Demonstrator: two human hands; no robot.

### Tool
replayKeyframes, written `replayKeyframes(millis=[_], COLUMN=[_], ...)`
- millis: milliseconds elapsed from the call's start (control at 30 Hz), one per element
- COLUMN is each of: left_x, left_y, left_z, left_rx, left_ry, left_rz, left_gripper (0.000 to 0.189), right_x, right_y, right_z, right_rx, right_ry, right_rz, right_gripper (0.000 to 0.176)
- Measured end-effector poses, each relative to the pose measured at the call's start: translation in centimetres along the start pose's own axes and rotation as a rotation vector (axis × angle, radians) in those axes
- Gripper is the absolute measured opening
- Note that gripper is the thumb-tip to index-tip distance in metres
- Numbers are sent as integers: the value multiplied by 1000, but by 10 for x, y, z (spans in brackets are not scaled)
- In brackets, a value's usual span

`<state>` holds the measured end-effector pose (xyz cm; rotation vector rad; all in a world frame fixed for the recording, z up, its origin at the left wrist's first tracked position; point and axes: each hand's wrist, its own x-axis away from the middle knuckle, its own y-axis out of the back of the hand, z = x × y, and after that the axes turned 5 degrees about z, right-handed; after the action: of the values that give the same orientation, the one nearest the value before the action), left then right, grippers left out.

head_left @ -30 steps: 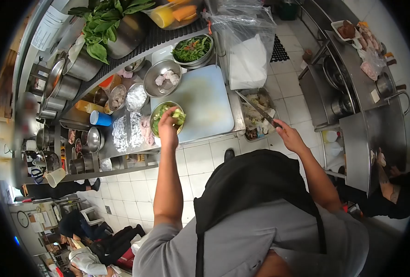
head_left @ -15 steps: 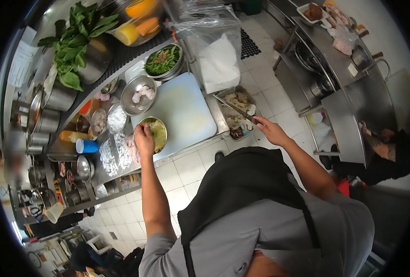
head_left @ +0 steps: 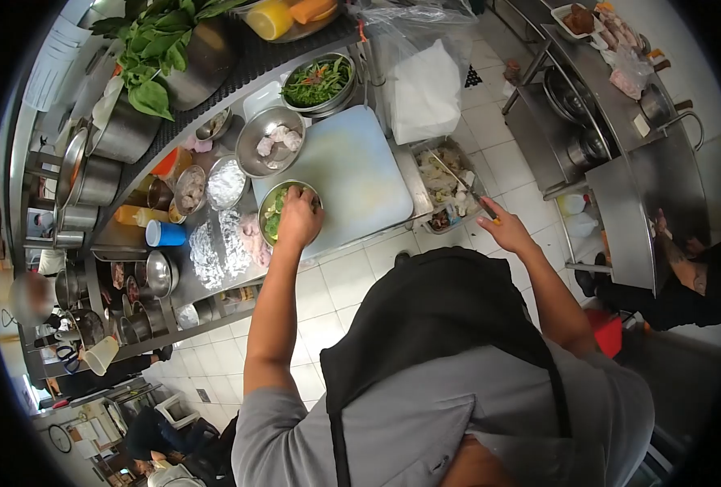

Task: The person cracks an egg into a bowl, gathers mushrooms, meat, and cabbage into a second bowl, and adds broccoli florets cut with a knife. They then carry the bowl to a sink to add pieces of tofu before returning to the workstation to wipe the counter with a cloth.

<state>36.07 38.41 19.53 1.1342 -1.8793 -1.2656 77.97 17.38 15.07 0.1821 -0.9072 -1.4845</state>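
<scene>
My left hand (head_left: 299,217) reaches over the near right rim of a metal bowl (head_left: 320,197), its fingers curled down into the contents. Green cut pieces (head_left: 273,213) show in this bowl left of my fingers; what the fingertips pinch is hidden. The bowl sits on the left edge of a pale cutting board (head_left: 360,178). My right hand (head_left: 506,230) is closed round the handle of a knife (head_left: 475,195), away from the board. The blade points up and left over a tub of scraps (head_left: 449,183) beside the counter.
Behind the bowl stand a metal bowl with pale pink pieces (head_left: 273,140) and a bowl of chopped greens (head_left: 320,81). Foil (head_left: 206,260), a blue-lidded container (head_left: 165,234) and several pans crowd the left. Another person's arm (head_left: 678,252) is at the right counter.
My left hand has moved from the bowl's left rim to over its contents at the right. Brighter green pieces now show in the bowl. My right hand still holds the knife, and the view has shifted.
</scene>
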Motion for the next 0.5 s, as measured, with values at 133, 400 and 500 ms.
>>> replayKeyframes(millis=[133,400,500], left_x=[0,-1,-2], left_y=[32,29,31], left_z=[3,39,41], left_rx=[352,373,323], left_ry=[83,-11,32], left_rz=[-15,-142,-66], left_gripper=[30,24,18], right_x=[8,8,11], right_y=[0,-30,-45], right_z=[26,36,21], right_rx=[112,23,-16], right_ry=[-58,-69,-33], right_rz=[-7,-67,-129], right_gripper=[70,67,66])
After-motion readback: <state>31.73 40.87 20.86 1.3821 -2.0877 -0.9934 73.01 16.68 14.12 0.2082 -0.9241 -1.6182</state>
